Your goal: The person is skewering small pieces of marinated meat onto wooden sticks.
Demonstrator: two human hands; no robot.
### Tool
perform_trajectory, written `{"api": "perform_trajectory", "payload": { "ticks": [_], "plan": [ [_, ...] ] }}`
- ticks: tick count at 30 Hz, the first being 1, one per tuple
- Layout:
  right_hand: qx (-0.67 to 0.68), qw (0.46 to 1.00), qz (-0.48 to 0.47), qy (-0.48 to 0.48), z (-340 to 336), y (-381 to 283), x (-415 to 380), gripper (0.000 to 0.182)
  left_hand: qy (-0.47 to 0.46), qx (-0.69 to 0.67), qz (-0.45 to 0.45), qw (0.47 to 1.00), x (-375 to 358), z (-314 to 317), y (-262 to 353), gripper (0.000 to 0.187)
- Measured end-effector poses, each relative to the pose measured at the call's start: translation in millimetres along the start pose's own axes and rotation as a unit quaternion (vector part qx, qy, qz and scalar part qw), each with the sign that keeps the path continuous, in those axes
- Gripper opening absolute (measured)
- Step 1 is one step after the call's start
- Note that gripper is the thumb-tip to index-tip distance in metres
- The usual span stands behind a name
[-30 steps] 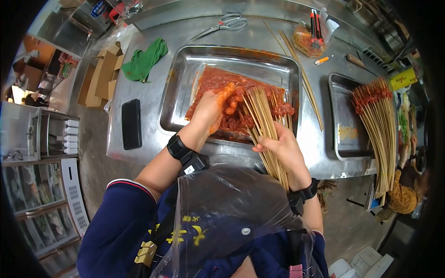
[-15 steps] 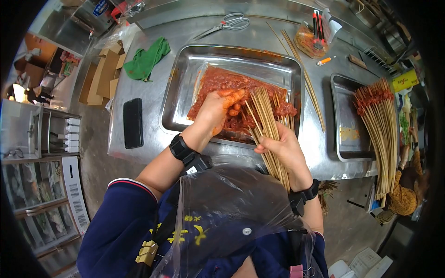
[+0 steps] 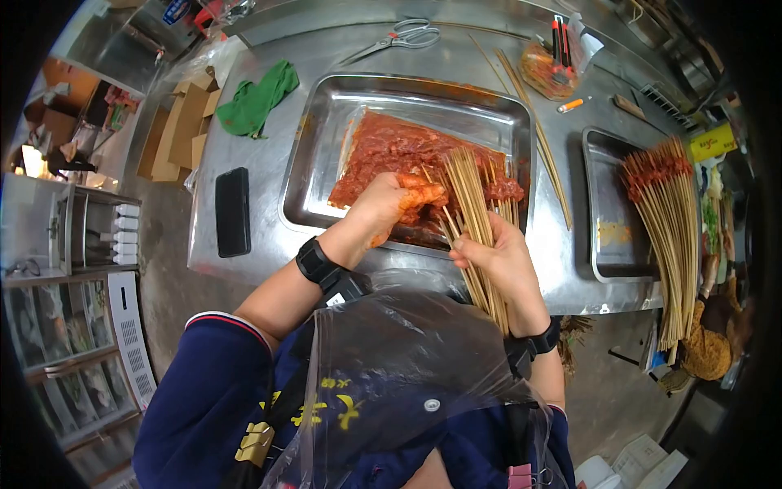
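A bundle of bamboo skewers (image 3: 472, 191) is in my right hand (image 3: 498, 265), whose fingers wrap round the sticks, points upward. My left hand (image 3: 395, 204), its fingers smeared orange-red, pinches red marinated meat against the tip of one skewer beside the bundle; the fingers partly hide that piece. Under and behind both hands lies a slab of sliced marinated meat (image 3: 387, 147) in a steel tray (image 3: 326, 94). Several loaded skewers (image 3: 503, 191) rest at the tray's right side, partly covered by the bundle.
A second steel tray (image 3: 599, 204) on the right bears many meat skewers (image 3: 664, 220), sticks overhanging the edge. Scissors (image 3: 399, 37), loose skewers (image 3: 542, 138) and an orange marker (image 3: 574, 104) lie behind. At left are a green cloth (image 3: 259, 102) and a black phone (image 3: 233, 212).
My left hand has moved right, from over the meat slab to the skewer tip beside the bundle. My right hand holds the bundle in nearly the same place.
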State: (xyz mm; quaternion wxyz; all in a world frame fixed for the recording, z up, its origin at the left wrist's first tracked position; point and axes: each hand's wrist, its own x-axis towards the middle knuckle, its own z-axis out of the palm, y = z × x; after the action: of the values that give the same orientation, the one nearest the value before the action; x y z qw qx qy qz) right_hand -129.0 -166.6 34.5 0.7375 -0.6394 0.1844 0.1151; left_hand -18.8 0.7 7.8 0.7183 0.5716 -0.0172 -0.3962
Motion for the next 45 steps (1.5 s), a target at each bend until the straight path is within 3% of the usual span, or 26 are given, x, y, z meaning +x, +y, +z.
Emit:
{"api": "perform_trajectory", "payload": {
  "ticks": [2,5,8,10,11,15,19,22,25,28,32,35,41,44,45],
  "plan": [
    [-0.073,0.996,-0.044,0.028,-2,1,-3,0.025,-0.009,0.010,-0.013,1.000,-1,0,2,0.018],
    [-0.082,0.993,-0.081,0.031,-1,0,-5,0.025,-0.006,0.042,-0.010,0.999,4,-1,-5,0.019],
    [-0.087,0.994,-0.065,0.016,-1,-2,-6,0.028,0.003,0.047,-0.013,0.999,9,-1,-8,0.021],
    [0.012,0.998,-0.004,-0.054,-4,-5,-7,0.030,0.007,0.058,-0.013,0.998,10,2,-11,0.020],
    [0.061,0.994,0.024,-0.089,-5,-7,-6,0.031,0.013,0.077,-0.003,0.997,11,3,-11,0.018],
    [0.101,0.991,0.015,-0.082,-6,-5,-4,0.033,0.090,0.217,0.063,0.970,10,-5,-4,0.013],
    [0.080,0.995,0.018,-0.063,-8,-5,-2,0.034,0.174,0.147,0.180,0.957,13,-53,5,0.004],
    [0.077,0.995,0.021,-0.066,-7,-2,-2,0.035,0.226,0.359,0.126,0.897,0,-69,17,0.006],
    [0.069,0.995,0.022,-0.064,-5,-3,-1,0.035,0.182,0.538,0.190,0.801,-10,-65,15,0.013],
    [0.060,0.996,0.025,-0.058,-4,-5,-1,0.035,0.103,0.689,0.252,0.671,-6,-70,2,0.013],
    [0.057,0.996,0.022,-0.058,-3,-5,-2,0.034,0.050,0.726,0.202,0.655,-5,-51,-2,0.012],
    [0.056,0.997,0.023,-0.050,-3,-5,-2,0.033,0.057,0.718,0.206,0.663,-6,-48,-1,0.010],
    [0.066,0.997,0.022,-0.043,-2,-4,-2,0.033,0.106,0.635,0.106,0.758,-13,-42,17,0.014],
    [0.068,0.997,0.019,-0.041,-1,-5,-2,0.034,0.140,0.553,0.194,0.798,-5,-52,8,0.017],
    [0.071,0.997,0.019,-0.040,-2,-5,-2,0.034,0.139,0.526,0.171,0.821,-2,-54,7,0.018]
  ]
}}
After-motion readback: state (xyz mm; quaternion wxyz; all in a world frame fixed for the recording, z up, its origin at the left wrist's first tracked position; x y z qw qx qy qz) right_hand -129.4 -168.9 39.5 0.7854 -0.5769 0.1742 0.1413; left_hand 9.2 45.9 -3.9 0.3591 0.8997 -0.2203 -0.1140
